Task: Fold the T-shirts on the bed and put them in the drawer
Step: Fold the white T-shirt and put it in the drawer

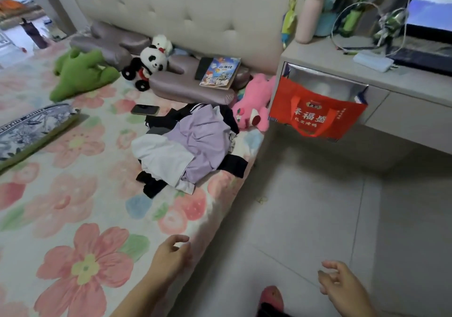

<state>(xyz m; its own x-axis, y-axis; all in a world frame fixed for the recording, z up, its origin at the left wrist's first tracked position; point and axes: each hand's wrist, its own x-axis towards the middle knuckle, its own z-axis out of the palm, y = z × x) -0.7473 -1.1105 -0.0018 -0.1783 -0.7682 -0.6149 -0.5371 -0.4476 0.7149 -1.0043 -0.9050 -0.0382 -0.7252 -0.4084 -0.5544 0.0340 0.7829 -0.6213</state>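
Floral bed (73, 194) is carrying an unfolded heap of T-shirts (190, 145) at its right edge; left hand (171, 255) and right hand (342, 285) are hovering loose and empty; nothing looks folded yet

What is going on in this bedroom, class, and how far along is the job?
A person stands by the bed, both hands empty: the left hand hovers over its edge, the right hand over the floor. The pile of T-shirts lies crumpled and untouched near the bed's edge; nothing is folded yet. A red bag sits against the bedside unit.
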